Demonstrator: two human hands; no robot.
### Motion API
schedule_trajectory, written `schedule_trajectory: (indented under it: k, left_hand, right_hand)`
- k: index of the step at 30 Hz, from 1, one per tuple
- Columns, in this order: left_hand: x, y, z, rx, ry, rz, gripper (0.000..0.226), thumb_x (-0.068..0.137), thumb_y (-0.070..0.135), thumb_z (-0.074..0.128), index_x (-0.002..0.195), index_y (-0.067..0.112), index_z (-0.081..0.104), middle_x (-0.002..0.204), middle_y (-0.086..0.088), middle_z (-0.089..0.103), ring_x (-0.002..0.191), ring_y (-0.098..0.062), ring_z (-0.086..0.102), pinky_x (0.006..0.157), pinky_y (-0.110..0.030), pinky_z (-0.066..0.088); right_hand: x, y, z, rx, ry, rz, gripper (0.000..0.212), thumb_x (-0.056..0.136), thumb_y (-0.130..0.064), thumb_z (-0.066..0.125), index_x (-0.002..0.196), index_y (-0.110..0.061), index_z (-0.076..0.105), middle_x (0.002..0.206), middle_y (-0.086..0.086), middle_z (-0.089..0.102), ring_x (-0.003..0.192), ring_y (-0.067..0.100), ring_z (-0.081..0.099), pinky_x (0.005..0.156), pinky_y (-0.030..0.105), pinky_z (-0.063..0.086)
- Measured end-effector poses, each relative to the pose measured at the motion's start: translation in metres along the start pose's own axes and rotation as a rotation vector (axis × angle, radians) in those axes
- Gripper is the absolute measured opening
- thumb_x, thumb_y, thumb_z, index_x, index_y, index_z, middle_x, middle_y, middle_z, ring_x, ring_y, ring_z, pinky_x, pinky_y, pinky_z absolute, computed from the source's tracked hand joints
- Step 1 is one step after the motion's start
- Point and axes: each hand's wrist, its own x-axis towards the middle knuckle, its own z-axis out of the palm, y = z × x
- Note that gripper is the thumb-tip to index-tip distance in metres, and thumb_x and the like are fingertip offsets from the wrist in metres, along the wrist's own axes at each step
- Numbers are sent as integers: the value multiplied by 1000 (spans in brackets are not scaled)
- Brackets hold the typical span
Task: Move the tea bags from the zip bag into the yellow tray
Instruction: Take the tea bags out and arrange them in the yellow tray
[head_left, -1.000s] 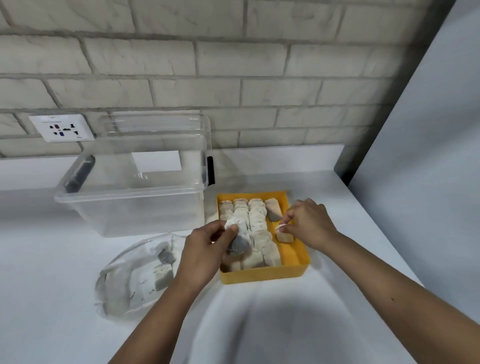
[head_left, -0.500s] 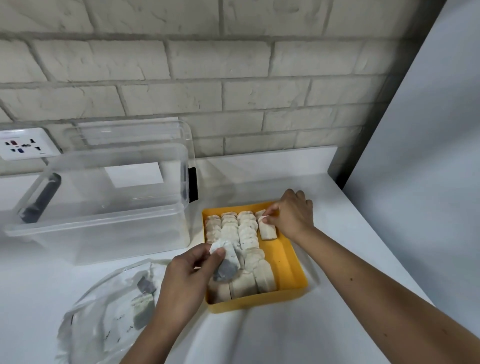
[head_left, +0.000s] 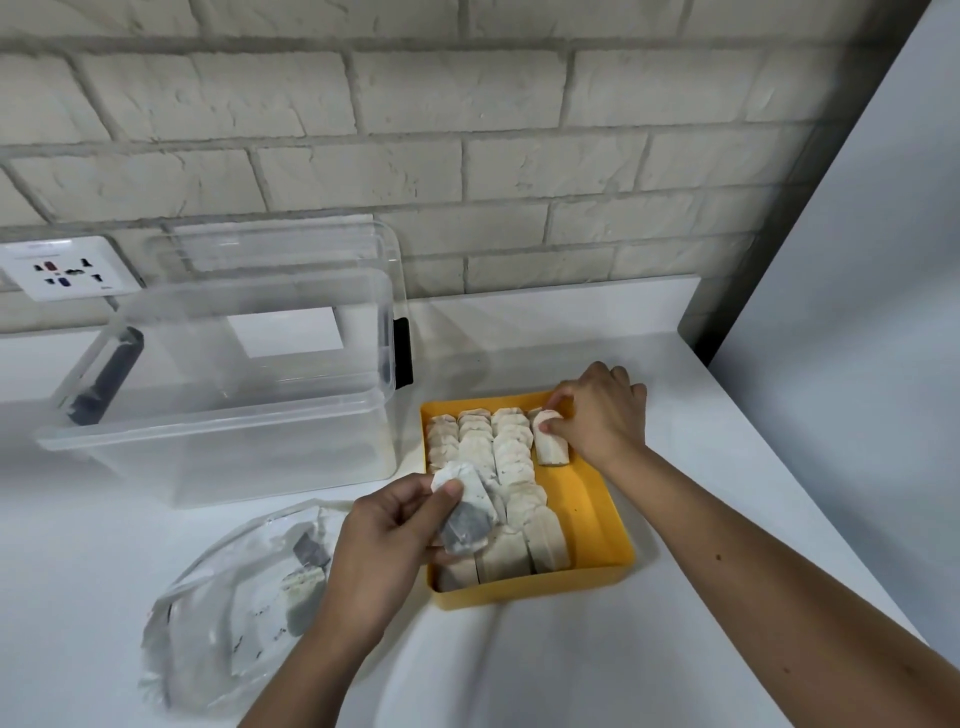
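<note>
Left hand (head_left: 382, 540): pinched a tea bag (head_left: 470, 514) above the yellow tray (head_left: 587, 519).
Right hand (head_left: 600, 415): pinched a second tea bag (head_left: 551, 444) at the far-right corner.
Zip bag (head_left: 228, 603): beside the left wrist.

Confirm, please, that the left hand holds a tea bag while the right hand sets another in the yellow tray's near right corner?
No: the head view shows the right hand setting its tea bag in the yellow tray's far right corner. The left hand does hold a tea bag.
</note>
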Motion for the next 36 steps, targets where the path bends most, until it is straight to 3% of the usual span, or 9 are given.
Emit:
schedule_trajectory:
  k: [3, 5, 8, 14, 20, 27, 30, 33, 36]
  left_hand:
    - [0, 3, 0, -61, 4, -45, 20, 92, 15, 67, 84, -3, 68, 71, -13, 72, 64, -15, 73, 51, -23, 56]
    - [1, 4, 1, -75, 1, -59, 20, 92, 15, 67, 87, -4, 68, 70, -12, 71, 60, -14, 72, 51, -24, 56]
    - [-1, 6, 4, -66, -25, -67, 17, 93, 16, 66, 91, 0, 72, 72, -9, 74, 60, -13, 71, 55, -28, 60]
    - [-5, 5, 10, -89, -78, -114, 24, 95, 22, 62, 90, 1, 74, 82, -15, 77, 70, -20, 74, 64, -30, 62]
    - [-7, 6, 11, -122, -124, -140, 25, 92, 27, 65, 98, 4, 75, 87, -13, 78, 77, -20, 76, 65, -26, 61]
    - [-7, 3, 10, -105, -142, -150, 24, 83, 13, 75, 106, 7, 72, 95, -8, 78, 88, -20, 76, 70, -25, 59]
    - [-7, 2, 8, -118, -106, -136, 16, 89, 14, 70, 102, 4, 73, 91, -9, 78, 80, -18, 76, 63, -22, 57]
    - [-7, 1, 5, -105, -58, -105, 9, 91, 11, 68, 93, 5, 74, 82, -7, 78, 66, -11, 73, 55, -18, 54]
    - [-4, -1, 2, -89, -43, -96, 10, 91, 12, 67, 94, 5, 74, 82, -6, 78, 66, -11, 72, 56, -19, 55]
  right_hand:
    - [-23, -9, -16, 98, 164, -30, 36, 79, -53, 70, 111, -37, 67, 114, -3, 55, 112, 20, 46, 87, 36, 32]
    - [-48, -22, -32, 433, 218, -94, 27, 80, -47, 73, 104, -35, 70, 102, -8, 59, 100, 10, 51, 83, 31, 37]
    - [-88, -41, -49, 875, -35, -199, 18, 76, -35, 80, 92, -32, 73, 76, -10, 63, 64, 3, 51, 64, 23, 46]
    - [-112, -48, -34, 787, -21, -191, 30, 71, -35, 84, 97, -32, 71, 73, -14, 62, 53, 6, 51, 55, 24, 48]
    - [-116, -49, -31, 946, 47, -117, 11, 75, -18, 83, 76, -20, 73, 61, -16, 62, 56, 2, 59, 55, 12, 45]
    - [-110, -39, -33, 1192, -73, 43, 12, 83, -16, 75, 84, -12, 64, 64, -2, 64, 51, 12, 59, 55, 24, 51]
    - [-97, -23, -38, 1140, 16, 45, 10, 87, -16, 70, 95, -19, 65, 79, 0, 67, 68, 13, 64, 65, 27, 53]
    - [-80, 2, -46, 768, 44, 17, 20, 93, -22, 63, 113, -26, 63, 87, -4, 63, 75, 9, 59, 66, 22, 48]
    - [-70, 15, -42, 420, -22, -34, 15, 93, -28, 61, 105, -21, 67, 89, -6, 65, 72, 7, 53, 63, 21, 40]
